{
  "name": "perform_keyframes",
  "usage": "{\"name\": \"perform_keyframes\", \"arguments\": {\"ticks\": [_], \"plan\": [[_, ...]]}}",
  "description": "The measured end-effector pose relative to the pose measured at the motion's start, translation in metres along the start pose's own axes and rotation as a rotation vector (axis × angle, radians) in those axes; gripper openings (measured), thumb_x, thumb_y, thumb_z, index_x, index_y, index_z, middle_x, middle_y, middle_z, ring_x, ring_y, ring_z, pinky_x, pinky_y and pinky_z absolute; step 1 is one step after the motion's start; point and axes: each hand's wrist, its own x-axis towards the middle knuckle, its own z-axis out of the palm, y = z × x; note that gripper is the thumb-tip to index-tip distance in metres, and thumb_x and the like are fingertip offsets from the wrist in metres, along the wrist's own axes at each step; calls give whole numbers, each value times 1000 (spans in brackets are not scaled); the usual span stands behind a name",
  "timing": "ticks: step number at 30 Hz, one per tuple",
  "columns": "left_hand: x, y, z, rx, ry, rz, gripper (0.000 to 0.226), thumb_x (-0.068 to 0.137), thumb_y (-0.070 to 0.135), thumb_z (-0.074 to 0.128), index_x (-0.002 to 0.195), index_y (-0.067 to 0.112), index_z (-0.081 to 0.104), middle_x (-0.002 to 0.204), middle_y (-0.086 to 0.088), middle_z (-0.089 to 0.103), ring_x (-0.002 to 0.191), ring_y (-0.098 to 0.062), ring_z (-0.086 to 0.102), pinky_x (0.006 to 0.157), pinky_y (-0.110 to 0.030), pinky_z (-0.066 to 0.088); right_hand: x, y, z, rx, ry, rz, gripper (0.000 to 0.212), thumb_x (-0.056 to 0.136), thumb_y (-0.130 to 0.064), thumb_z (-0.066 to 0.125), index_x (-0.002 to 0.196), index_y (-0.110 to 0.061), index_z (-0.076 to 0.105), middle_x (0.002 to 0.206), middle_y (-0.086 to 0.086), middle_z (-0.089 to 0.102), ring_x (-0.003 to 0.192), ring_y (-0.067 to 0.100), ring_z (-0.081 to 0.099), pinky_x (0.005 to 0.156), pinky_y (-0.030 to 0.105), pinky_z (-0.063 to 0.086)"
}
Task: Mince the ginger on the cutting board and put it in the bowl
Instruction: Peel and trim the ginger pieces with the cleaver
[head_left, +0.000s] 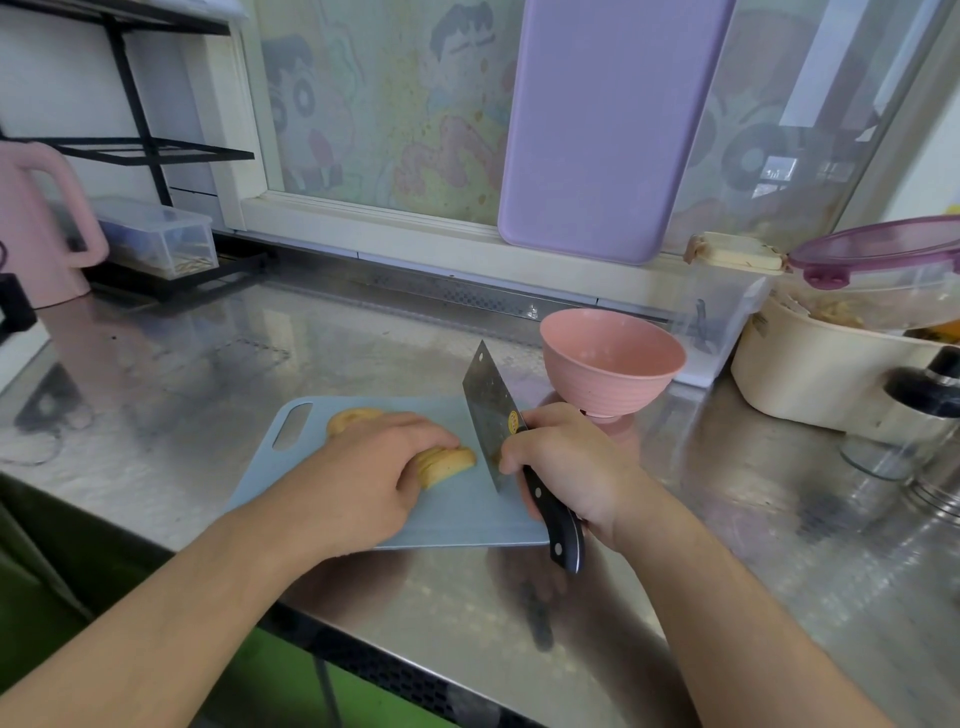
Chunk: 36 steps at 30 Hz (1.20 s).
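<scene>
The ginger (445, 464) lies on the cutting board (457, 512) under the left hand (371, 470), a fanned stack of slices with its long axis running from that hand toward the cleaver (491, 418). The left hand's curled fingers press on the ginger. The right hand (563, 460) grips the cleaver handle, blade edge down on the board. The pink bowl (613, 361) stands on the worktop (208, 374) beyond the right hand, nothing visible inside.

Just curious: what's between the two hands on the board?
In the head view, the cleaver blade stands between the left hand, holding the ginger, and the right hand, which grips its handle.
</scene>
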Motion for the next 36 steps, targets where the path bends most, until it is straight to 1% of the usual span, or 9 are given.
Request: {"name": "perform_keyframes", "arguments": {"ticks": [2, 11, 14, 18, 23, 26, 29, 33, 36], "plan": [[0, 1, 0, 14, 2, 0, 45, 98, 10, 55, 128, 42, 65, 124, 25, 61, 115, -1, 53, 99, -20, 42, 0, -1, 1, 3, 2, 3, 26, 74, -3, 59, 53, -16, 54, 45, 15, 48, 51, 30, 41, 61, 47, 32], [4, 7, -5, 49, -23, -45, 46, 96, 7, 56, 126, 40, 66, 120, 21, 62, 112, -8, 55, 98, -25, 44, -1, 0, 1, -1, -3, 0, 27, 76, -2, 59, 53, -16, 52, 44, 13, 47, 51, 29, 42, 61, 46, 32], [6, 8, -7, 51, -47, -64, 47, 95, 5, 55, 124, 41, 66, 117, 22, 61, 111, -7, 55, 97, -25, 44, -1, 0, 0, -4, -7, 0, 29, 75, -2, 59, 52, -17, 53, 45, 12, 47, 50, 29, 42, 59, 43, 32], [12, 4, -5, 52, -60, -94, 52, 92, 2, 52, 119, 45, 64, 114, 22, 61, 108, -9, 57, 96, -30, 48, 0, 0, 1, -1, -7, -3, 21, 74, -3, 59, 59, -14, 52, 45, 12, 47, 53, 29, 43, 61, 46, 32], [8, -3, 12, 12, 79, -39, 59, 89, -4, 49, 119, 46, 61, 114, 16, 59, 105, -13, 56, 90, -38, 51, 0, 1, 1, -9, -9, -9, 18, 73, -4, 60, 58, -12, 52, 44, 14, 47, 54, 31, 43, 60, 47, 32], [1, -5, 19, -13, 158, -18, 59, 92, -5, 51, 124, 44, 60, 119, 18, 58, 104, -6, 50, 87, -32, 47, 1, 0, 0, -15, -13, -8, 15, 72, -5, 60, 61, -11, 53, 45, 14, 48, 54, 31, 43, 61, 46, 32], [1, -4, 20, -44, 181, -15, 52, 92, -4, 51, 120, 39, 65, 116, 19, 61, 103, -1, 49, 88, -24, 42, 1, 1, 0, -22, -10, -3, 15, 72, -5, 60, 60, -11, 54, 45, 14, 48, 53, 30, 44, 62, 46, 33], [4, -4, 18, -34, 160, -42, 51, 93, -2, 51, 122, 37, 65, 120, 18, 59, 108, -8, 53, 93, -36, 50, 1, 1, 0, -7, -12, -3, 20, 73, -4, 60, 57, -14, 53, 45, 11, 47, 50, 29, 43, 62, 47, 33], [-1, -2, 18, -4, 204, -13, 53, 92, -2, 54, 124, 41, 59, 124, 18, 53, 108, -10, 52, 84, -42, 54, 1, 1, 0, 0, -13, -7, 25, 74, -2, 60, 54, -16, 54, 45, 11, 47, 49, 28, 43, 62, 47, 33]]}}
